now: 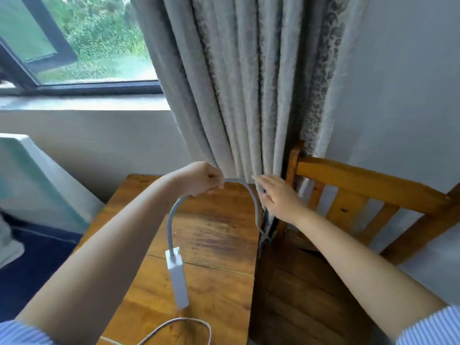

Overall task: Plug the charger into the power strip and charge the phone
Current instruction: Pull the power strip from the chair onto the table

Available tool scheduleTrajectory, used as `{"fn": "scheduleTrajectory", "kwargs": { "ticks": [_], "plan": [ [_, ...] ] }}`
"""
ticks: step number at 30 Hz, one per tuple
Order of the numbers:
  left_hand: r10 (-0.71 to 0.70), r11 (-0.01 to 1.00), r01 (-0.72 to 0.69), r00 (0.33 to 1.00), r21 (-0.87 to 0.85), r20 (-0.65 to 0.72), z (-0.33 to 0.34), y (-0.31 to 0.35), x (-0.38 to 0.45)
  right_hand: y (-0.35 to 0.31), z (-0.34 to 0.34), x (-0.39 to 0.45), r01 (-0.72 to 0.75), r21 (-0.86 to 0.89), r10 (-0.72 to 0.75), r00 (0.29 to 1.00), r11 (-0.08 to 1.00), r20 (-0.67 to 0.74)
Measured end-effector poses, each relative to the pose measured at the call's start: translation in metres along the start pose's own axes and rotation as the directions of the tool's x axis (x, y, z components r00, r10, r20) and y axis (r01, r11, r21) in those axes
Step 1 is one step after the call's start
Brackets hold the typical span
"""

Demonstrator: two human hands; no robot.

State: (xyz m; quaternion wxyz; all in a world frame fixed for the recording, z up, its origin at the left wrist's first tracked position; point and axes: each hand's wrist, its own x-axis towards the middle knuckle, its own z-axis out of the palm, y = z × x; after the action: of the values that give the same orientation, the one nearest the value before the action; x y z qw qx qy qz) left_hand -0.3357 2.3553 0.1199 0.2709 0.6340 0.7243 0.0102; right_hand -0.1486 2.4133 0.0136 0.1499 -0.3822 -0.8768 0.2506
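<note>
A white power strip [177,280] hangs by its thick grey-white cord [171,220] above the wooden table [219,245]. My left hand [202,179] is shut on that cord near the top of its arch. From there the cord bends right and drops behind the table's right edge. My right hand [278,195] is open, fingers flat against the grey curtain [249,95] next to the cord. A thin pinkish-white charging cable [184,324] loops on the table's near edge. No phone or charger plug is in view.
A wooden chair [348,195] stands to the right of the table, its back against the wall. The window [74,46] and sill are at the upper left. A pale green-white object [37,175] sits at the left, with dark blue floor below.
</note>
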Motion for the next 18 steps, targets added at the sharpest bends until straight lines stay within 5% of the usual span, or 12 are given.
{"fn": "scheduleTrajectory", "kwargs": {
  "ticks": [4, 10, 14, 18],
  "plan": [
    [0.079, 0.996, -0.078, 0.997, 0.049, -0.021, 0.002, -0.060, -0.035, -0.067, 0.047, 0.005, -0.032, 0.161, 0.007, 0.988, 0.986, 0.156],
    [0.259, 0.963, -0.264, 0.962, -0.052, -0.087, 0.013, -0.133, -0.061, -0.117, 0.083, -0.011, -0.188, 0.298, 0.207, 0.978, 0.936, -0.033],
    [0.149, 0.979, -0.168, 0.977, -0.115, -0.154, 0.047, -0.189, -0.064, -0.113, 0.091, -0.040, -0.302, 0.347, 0.386, 0.900, 0.888, -0.205],
    [0.043, 0.962, -0.055, 0.998, -0.267, -0.047, 0.080, -0.222, -0.064, -0.108, 0.093, -0.044, -0.398, 0.279, 0.449, 0.881, 0.874, -0.150]
  ]
}}
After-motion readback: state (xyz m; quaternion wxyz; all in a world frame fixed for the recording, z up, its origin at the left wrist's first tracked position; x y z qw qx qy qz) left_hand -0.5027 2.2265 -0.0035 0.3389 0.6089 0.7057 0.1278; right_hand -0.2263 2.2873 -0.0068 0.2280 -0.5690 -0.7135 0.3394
